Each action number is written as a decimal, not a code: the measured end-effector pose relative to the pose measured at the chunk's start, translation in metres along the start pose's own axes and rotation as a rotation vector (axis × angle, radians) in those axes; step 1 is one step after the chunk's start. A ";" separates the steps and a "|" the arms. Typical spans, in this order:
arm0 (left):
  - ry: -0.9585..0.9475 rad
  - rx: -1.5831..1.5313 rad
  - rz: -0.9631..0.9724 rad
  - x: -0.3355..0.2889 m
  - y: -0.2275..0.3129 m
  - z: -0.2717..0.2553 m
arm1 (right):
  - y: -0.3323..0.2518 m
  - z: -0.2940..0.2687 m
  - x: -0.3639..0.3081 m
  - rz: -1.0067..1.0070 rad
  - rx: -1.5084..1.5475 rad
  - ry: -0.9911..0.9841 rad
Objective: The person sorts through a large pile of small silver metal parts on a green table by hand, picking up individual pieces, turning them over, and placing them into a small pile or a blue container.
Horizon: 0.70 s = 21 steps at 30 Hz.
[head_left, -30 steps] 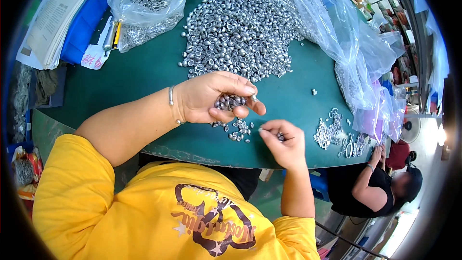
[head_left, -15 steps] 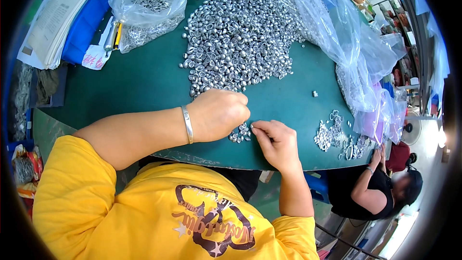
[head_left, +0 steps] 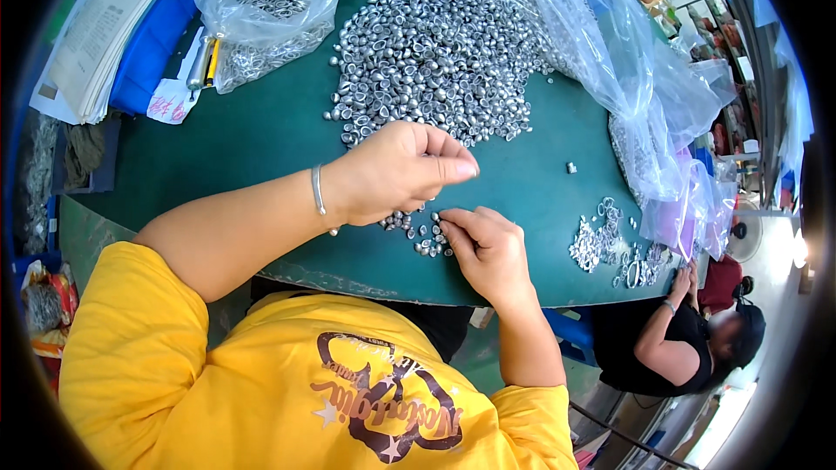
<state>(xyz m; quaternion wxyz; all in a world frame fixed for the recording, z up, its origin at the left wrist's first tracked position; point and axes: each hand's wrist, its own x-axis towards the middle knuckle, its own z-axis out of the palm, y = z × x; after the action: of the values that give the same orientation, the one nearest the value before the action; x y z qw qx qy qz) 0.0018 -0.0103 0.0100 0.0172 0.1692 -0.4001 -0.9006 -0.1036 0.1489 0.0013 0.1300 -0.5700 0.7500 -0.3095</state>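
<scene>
My left hand (head_left: pixel 402 172), with a metal bracelet at its wrist, is raised over the green tabletop. Its thumb and fingers are pressed together, and whatever they hold is too small to make out. To its lower right, my right hand (head_left: pixel 488 248) pinches a small silver metal piece (head_left: pixel 436 217) at its fingertips. Several similar hollow, domed pieces (head_left: pixel 428 248) lie beside these fingertips, and more are partly covered by the left hand. Beyond both hands spreads a large heap of the same silver pieces (head_left: pixel 435 52).
Clear plastic bags (head_left: pixel 601 43) with metal parts lie along the right. Silver ring-like parts (head_left: pixel 601 239) sit at right. A bag of metal parts (head_left: pixel 270 9), pens (head_left: pixel 207 63) and a blue bin (head_left: pixel 157 43) stand far left. A co-worker in black (head_left: pixel 670 339) sits at right.
My left hand has lifted and turned, its fingertips now pointing right, uncovering more small pieces. The right hand has shifted slightly left and up.
</scene>
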 end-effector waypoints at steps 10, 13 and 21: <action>0.015 1.332 0.762 -0.001 -0.021 -0.006 | 0.025 -0.027 -0.010 0.474 1.159 0.022; -0.066 1.563 0.618 -0.006 -0.025 -0.005 | 0.007 -0.021 -0.004 0.136 0.243 -0.123; 0.039 0.932 0.430 -0.002 -0.020 -0.001 | 0.008 -0.008 -0.009 0.143 0.286 -0.035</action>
<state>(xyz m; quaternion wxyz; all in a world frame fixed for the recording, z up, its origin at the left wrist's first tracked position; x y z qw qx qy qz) 0.0058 0.0031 -0.0047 0.1322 0.0893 -0.7845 -0.5993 -0.1114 0.1608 0.0012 0.2445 -0.4961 0.7344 -0.3934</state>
